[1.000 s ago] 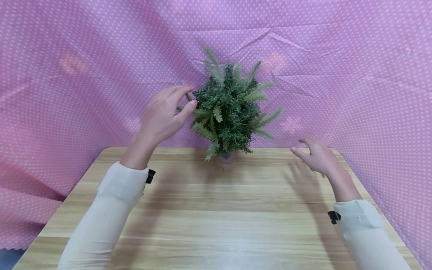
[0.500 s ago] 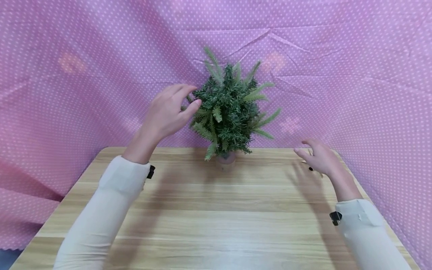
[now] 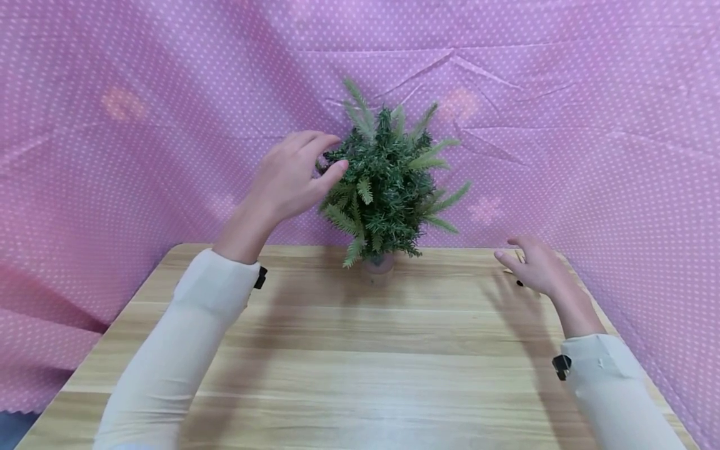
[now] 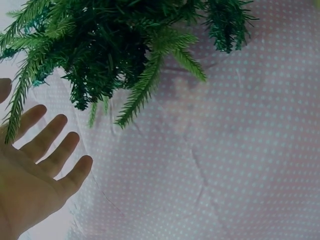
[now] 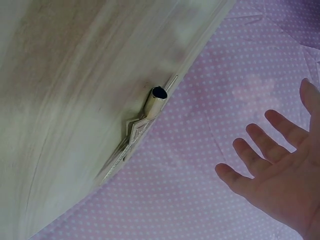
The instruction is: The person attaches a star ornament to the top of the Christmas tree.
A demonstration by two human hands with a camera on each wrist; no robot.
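A small artificial Christmas tree [image 3: 388,181] stands upright in its round base [image 3: 378,269] near the table's back edge. My left hand [image 3: 289,175] is at the tree's left side, its thumb in front of the outer needles. In the left wrist view that hand [image 4: 32,185] has its fingers extended below the branches, a sprig hanging across it; whether it touches is unclear. My right hand [image 3: 537,269] hovers at the table's back right, fingers loosely spread. Near it a gold ornament with a hollow tube [image 5: 155,102], resembling a tree topper, lies at the table edge, apart from the fingers.
The light wooden table [image 3: 349,375] ends at a back edge close behind the tree. Pink dotted cloth [image 3: 562,81] hangs behind and along both sides. Small black devices [image 3: 561,367] sit at both sleeve cuffs.
My left hand has moved right and slightly up, closer over the tree's left side. My right hand has shifted slightly right and down, showing more of the gold ornament. The tree stays put.
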